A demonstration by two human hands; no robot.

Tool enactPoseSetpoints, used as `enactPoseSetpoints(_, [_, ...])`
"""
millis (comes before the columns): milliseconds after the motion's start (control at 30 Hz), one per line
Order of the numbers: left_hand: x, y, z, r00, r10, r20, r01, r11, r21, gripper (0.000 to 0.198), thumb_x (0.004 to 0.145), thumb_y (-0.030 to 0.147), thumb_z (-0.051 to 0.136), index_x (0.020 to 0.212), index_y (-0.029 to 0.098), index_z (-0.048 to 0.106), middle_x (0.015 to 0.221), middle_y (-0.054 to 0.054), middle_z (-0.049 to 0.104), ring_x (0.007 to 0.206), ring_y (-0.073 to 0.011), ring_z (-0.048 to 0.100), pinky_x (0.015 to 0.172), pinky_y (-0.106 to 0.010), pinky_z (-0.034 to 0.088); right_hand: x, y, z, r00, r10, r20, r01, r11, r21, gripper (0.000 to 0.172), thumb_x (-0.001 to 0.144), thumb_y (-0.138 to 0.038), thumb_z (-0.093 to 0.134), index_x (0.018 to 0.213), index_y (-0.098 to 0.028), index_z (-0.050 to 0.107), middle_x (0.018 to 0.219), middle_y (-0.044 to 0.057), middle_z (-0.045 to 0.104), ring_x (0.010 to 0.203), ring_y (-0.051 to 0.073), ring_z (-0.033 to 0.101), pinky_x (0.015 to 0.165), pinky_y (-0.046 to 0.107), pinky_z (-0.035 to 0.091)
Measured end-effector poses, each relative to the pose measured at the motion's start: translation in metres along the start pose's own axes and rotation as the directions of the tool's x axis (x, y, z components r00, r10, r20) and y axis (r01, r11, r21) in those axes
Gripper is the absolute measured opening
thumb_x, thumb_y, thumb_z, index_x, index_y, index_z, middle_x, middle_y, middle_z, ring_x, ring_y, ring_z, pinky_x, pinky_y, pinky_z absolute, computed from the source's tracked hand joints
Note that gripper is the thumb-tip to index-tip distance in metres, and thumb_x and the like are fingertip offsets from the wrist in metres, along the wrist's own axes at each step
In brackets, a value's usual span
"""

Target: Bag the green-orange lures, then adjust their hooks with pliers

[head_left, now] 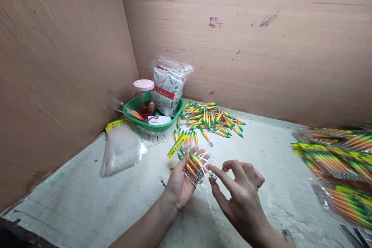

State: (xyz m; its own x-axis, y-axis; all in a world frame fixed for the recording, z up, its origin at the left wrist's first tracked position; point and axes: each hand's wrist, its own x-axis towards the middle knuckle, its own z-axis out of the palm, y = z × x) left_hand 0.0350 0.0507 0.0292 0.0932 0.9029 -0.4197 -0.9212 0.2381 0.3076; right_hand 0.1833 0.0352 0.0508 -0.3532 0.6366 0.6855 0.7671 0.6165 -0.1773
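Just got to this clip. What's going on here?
A person holds several green-and-orange lures in the left hand. The right hand has its thumb and index finger at the hooked ends; whether they grip is hard to tell. Beyond the hands lies a pile of loose lures beside a green basket. Clear bags lie to the left, and bagged lures to the right.

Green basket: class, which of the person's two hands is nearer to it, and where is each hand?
Left. The left hand is below and right of the green basket in the picture; the right hand is farther right.
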Motion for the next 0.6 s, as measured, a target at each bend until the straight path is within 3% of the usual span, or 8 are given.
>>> enactPoseSetpoints(233, [-0.001,0.001,0.003,0.999,-0.015,-0.046,0.014,1.0,-0.027,0.03,0.094,0.025,0.049,0.117,0.008,0.061,0.11,-0.017,0.07,0.102,-0.0275,0.068,0.096,-0.045,0.052,-0.003,0.012,-0.003,1.0,-0.024,-0.015,0.022,0.994,-0.104,0.021,0.089,-0.025,0.056,0.105,-0.029,0.07,0.099,0.009,0.061,0.092,0.028,0.048,0.078,0.043,0.023])
enactPoseSetpoints(433, [-0.002,-0.005,0.001,0.998,-0.02,-0.053,0.02,1.0,0.004,0.032,0.093,0.023,0.053,0.12,0.008,0.06,0.108,-0.018,0.071,0.094,-0.0262,0.071,0.09,-0.042,0.055,-0.003,0.007,0.009,0.999,-0.04,0.007,0.04,0.988,-0.149,0.025,0.086,-0.019,0.06,0.108,-0.029,0.068,0.102,0.009,0.063,0.096,0.028,0.048,0.081,0.043,0.024])
enactPoseSetpoints(533, [-0.001,-0.006,0.001,0.997,-0.03,-0.075,0.029,1.0,-0.003,0.032,0.093,0.021,0.052,0.121,0.007,0.058,0.105,-0.018,0.072,0.093,-0.0256,0.071,0.088,-0.042,0.056,-0.004,0.008,0.012,0.998,-0.045,0.049,0.055,0.974,-0.22,0.03,0.084,-0.017,0.062,0.113,-0.026,0.066,0.106,0.011,0.064,0.098,0.028,0.049,0.083,0.044,0.025])
enactPoseSetpoints(600, [-0.001,-0.006,0.001,0.997,-0.022,-0.079,0.021,1.0,-0.013,0.031,0.093,0.022,0.052,0.121,0.008,0.057,0.106,-0.017,0.072,0.093,-0.0258,0.071,0.088,-0.042,0.057,-0.002,0.011,0.008,0.991,-0.048,0.122,0.067,0.985,-0.158,0.033,0.084,-0.021,0.062,0.117,-0.025,0.063,0.104,0.01,0.064,0.096,0.028,0.05,0.081,0.042,0.027])
